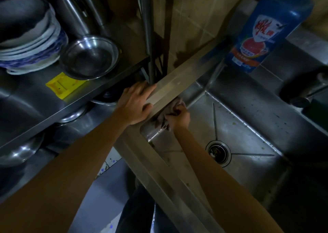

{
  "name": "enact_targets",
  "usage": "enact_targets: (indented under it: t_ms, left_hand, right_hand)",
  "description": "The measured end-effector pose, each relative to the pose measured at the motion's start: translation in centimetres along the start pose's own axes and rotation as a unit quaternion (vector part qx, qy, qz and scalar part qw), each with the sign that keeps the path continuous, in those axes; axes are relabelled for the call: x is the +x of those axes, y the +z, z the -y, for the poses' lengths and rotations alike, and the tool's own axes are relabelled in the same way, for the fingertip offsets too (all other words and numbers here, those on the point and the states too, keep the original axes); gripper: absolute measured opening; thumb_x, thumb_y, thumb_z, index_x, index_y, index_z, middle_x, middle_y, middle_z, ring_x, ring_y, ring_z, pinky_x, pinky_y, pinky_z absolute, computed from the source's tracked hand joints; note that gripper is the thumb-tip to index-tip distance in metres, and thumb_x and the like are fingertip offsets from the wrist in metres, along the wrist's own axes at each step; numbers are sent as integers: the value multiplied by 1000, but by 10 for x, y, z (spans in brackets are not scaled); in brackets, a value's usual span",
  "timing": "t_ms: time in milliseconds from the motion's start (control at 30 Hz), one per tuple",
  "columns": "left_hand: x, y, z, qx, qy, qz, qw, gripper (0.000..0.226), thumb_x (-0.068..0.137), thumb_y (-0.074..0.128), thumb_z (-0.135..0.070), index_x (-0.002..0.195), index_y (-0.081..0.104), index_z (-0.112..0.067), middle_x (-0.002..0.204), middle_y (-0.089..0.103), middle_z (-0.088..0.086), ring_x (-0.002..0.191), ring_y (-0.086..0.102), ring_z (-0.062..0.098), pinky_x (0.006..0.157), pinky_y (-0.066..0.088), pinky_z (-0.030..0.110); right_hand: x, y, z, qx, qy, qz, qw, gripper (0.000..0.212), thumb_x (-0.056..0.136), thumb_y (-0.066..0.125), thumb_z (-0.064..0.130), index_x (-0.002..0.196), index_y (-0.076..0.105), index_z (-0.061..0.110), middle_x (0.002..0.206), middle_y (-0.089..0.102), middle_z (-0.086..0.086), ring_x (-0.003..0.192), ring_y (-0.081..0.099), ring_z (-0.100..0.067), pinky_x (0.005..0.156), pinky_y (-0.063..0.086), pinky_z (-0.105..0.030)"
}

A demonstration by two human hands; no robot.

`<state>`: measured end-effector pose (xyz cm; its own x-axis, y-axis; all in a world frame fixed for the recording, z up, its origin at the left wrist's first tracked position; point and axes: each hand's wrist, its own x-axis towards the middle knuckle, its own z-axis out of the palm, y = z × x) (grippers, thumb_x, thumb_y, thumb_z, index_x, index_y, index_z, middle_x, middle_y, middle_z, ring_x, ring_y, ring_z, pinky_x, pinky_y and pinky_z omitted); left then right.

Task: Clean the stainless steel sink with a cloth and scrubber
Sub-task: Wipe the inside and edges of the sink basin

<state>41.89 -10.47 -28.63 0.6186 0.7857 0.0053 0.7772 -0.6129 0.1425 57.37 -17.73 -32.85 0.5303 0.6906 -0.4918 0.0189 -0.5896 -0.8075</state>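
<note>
Plates [30, 43] are sitting stacked on the shelf [92, 92] at far left, beside a steel bowl [90, 57]. Left hand [135, 103] is resting on the sink's rim, fingers straight. Right hand [179, 117] is gripping a bunched cloth [164, 119], fingers curled round it, against the sink [239, 126] wall's near-left corner. A blue bottle [266, 32] is standing at right.

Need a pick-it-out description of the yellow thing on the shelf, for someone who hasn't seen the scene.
Start at the steel shelf left of the sink. On it sit stacked blue-and-white bowls and an empty steel bowl. The yellow plastic piece lies flat just in front of both, the only brightly coloured item there.
</note>
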Motion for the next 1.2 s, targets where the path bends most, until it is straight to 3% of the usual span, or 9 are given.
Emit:
enact_targets:
  t_ms: [100,133,233,367,533,667,833,1033,1200]
  left_hand:
    - [0,0,-1,-4,10,-16,1000,67,82,32,-45,143,35,-18,137,45,21,124,44,39,95,40,49]
    - [0,0,-1,-1,12,-19,1000,66,82,33,-44,142,35,-18,136,46,21,123,45,39,94,40,49]
    - [0,1,0,1,9,-17,1000,65,82,33,-44,143,34,-20,136,46,20,123,45,38,94,40,49]
    - [0,4,2,-7,1,-18,1000,65,83,33,-45,143,33,-22,137,46,19,125,43,37,96,40,49]
    - [0,9,6,0,8,-31,999,62,83,38,-44,141,38,-21,132,51,19,119,49,38,91,44,48]
    - [1,9,6,1,8,-29,1000,63,83,38,-45,142,37,-22,132,50,19,119,49,38,92,44,48]
    - [2,9,7,-4,10,-23,1000,65,82,38,-46,143,34,-23,133,48,18,121,47,36,93,42,47]
    - [2,8,7,-7,8,-22,1000,66,82,36,-48,144,34,-22,133,48,17,121,46,36,93,42,48]
    - [2,8,6,-10,12,-27,1000,65,82,40,-45,143,36,-22,131,50,17,117,49,36,90,44,47]
  right_hand:
    - [-4,4,-10,-11,0,39,999,44,79,67,6,120,52,7,108,53,-3,97,52,-16,70,48,-5]
    - [-4,5,-12,-23,-7,47,999,41,79,68,6,118,53,6,106,54,-3,93,52,-15,67,47,-4]
    - [-1,3,-13,-41,-8,45,998,38,77,69,8,113,57,9,107,56,-4,92,54,-17,79,51,-22]
    - [-1,1,-14,-9,-4,61,998,35,79,67,6,112,56,10,100,54,4,92,53,-12,66,47,-12]
    - [-8,12,-22,-2,2,60,998,25,73,70,5,96,64,12,95,66,-6,90,65,-22,79,56,-33]
    - [-7,10,-22,69,27,50,996,26,73,68,1,98,64,10,80,62,3,74,62,-12,58,50,-16]
    - [-14,13,-23,98,-7,61,993,23,70,70,-1,78,60,18,78,64,3,79,64,-16,76,56,-33]
    - [-20,14,-24,120,22,82,989,26,74,70,1,93,61,18,82,62,7,79,61,-8,76,53,-26]
    - [-31,15,-18,137,-10,100,985,26,71,69,-3,89,60,14,83,64,2,78,61,-12,76,53,-29]
